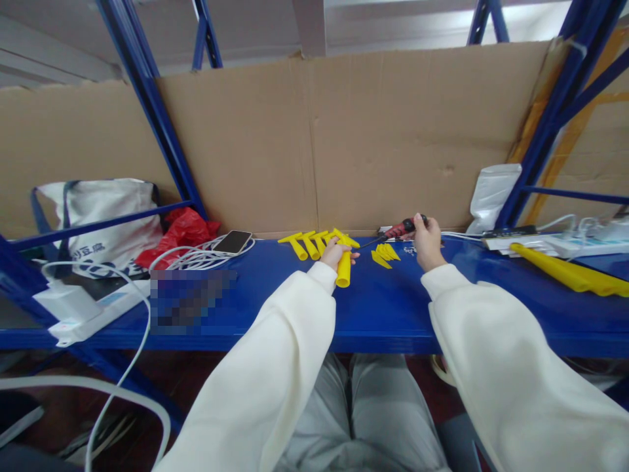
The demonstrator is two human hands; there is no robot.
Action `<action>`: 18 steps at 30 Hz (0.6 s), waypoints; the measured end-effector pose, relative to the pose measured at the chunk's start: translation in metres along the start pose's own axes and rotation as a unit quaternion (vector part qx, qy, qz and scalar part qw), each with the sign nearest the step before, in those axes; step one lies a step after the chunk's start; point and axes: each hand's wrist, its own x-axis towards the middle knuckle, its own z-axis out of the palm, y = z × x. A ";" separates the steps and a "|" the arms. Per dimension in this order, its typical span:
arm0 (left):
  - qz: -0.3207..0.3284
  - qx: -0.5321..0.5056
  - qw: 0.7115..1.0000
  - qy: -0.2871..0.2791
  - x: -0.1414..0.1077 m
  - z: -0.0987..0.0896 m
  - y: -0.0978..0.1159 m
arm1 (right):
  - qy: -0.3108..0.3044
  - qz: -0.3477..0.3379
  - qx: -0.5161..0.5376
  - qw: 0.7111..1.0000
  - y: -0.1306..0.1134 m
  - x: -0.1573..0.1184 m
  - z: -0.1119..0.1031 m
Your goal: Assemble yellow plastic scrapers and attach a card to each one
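My left hand (334,254) is closed around a yellow T-shaped plastic handle (344,271), with its hollow round end toward me. In my right hand (427,241) is a screwdriver (398,230) with a red and black handle, gripped near its back end. Its thin shaft points left and down to the crosspiece of the yellow handle; whether the tip touches it I cannot tell. Several more yellow T-shaped handles (310,246) lie in a row just left of and behind my left hand. Between my hands, small flat yellow pieces (386,254) rest on the blue shelf (393,295).
A phone (232,242), coiled white cable (196,259), red plastic bag (177,236) and cloth bag (105,223) are at left, near a power strip (105,313). Long yellow parts (570,272) lie at right beside another power strip (584,245). Cardboard (373,144) stands behind.
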 end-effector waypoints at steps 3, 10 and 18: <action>-0.005 -0.006 1.000 0.004 0.000 0.000 -0.001 | 0.047 -0.025 -0.002 0.999 0.004 0.005 -0.004; -0.020 -0.004 1.000 -0.002 0.003 -0.001 -0.002 | 0.072 -0.071 -0.007 0.995 0.007 0.007 -0.004; -0.038 0.010 0.999 -0.027 0.003 -0.003 -0.007 | 0.080 -0.037 0.031 0.996 0.003 0.007 -0.002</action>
